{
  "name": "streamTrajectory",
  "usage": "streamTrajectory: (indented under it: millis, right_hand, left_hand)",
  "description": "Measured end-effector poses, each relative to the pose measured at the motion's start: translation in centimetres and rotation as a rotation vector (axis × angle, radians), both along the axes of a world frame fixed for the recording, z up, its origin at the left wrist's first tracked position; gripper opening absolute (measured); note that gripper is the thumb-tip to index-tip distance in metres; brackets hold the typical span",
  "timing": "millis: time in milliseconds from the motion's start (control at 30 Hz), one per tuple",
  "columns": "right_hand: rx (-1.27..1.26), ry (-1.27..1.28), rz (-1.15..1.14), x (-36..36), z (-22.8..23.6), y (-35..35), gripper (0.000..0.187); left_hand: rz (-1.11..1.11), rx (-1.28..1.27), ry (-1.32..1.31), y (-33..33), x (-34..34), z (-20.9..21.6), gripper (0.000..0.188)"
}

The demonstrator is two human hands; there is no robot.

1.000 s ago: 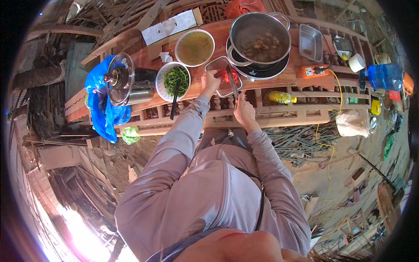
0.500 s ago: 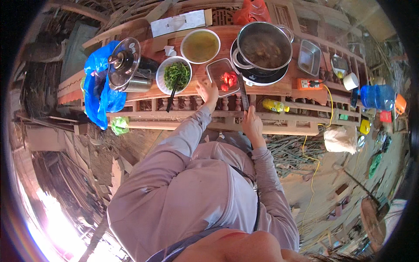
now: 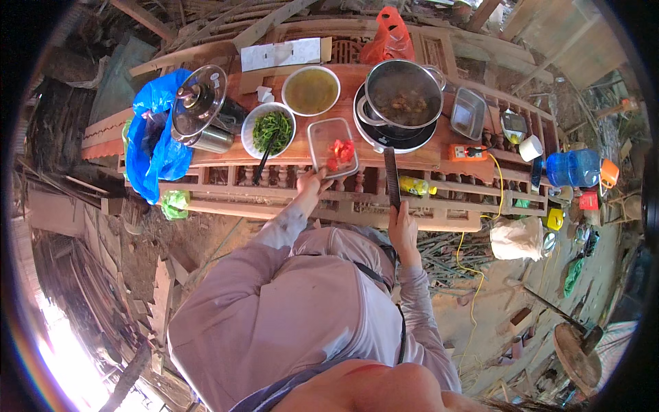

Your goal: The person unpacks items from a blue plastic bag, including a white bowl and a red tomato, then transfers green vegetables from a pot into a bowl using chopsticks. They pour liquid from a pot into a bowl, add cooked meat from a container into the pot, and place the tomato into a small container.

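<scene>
My left hand (image 3: 312, 184) grips the near left corner of a clear plastic container (image 3: 320, 134), which juts over the table's front edge. Cut red pieces (image 3: 340, 154), perhaps tomato or pepper, lie in its near right part. In my right hand (image 3: 403, 232) is a knife (image 3: 392, 175), its dark blade pointing away from me, in front of the cooker. A steel pot (image 3: 371, 110) with brown food in liquid stands on a round-topped electric cooker (image 3: 379, 141). Left of the container is a white bowl (image 3: 246, 137) of green leaves (image 3: 272, 130), with dark chopsticks (image 3: 264, 162) resting in it.
Behind the greens stands a bowl of yellowish broth (image 3: 311, 90). A glass lid (image 3: 209, 89) leans by a steel vessel (image 3: 216, 140) and blue bag (image 3: 180, 165) at left. Right of the pot are a metal tray (image 3: 468, 114) and an orange power strip (image 3: 467, 152) with yellow cord.
My left hand has closed on the container and drawn it nearer, off toward the front edge. The knife has moved back toward me, away from the container's side.
</scene>
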State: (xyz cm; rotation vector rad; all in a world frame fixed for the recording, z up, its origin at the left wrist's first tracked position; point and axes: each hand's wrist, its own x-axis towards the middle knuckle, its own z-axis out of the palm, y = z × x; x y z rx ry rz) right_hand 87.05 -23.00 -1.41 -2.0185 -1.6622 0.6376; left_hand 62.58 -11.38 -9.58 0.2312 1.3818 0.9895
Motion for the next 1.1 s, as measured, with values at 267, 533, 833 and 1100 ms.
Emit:
streamTrajectory:
  millis: [267, 533, 833, 1100]
  right_hand:
    - [0.064, 0.041, -0.083, 0.4, 1.4, -3.0, 0.026]
    - [0.161, 0.019, -0.098, -0.3, 1.5, -3.0, 0.029]
    - [0.141, -0.015, -0.21, -0.1, 2.0, -2.9, 0.023]
    - [0.236, -0.106, -0.133, -1.6, 7.9, 6.1, 0.019]
  left_hand:
    - [0.024, 0.51, 0.283, 4.4, 1.6, 15.1, 0.019]
    - [-0.337, 1.262, 1.327, 14.6, 10.4, 15.5, 0.017]
    - [-0.121, 0.999, 1.059, 15.3, 9.7, 15.8, 0.018]
    - [-0.017, 1.008, 0.971, 12.8, 8.2, 15.3, 0.023]
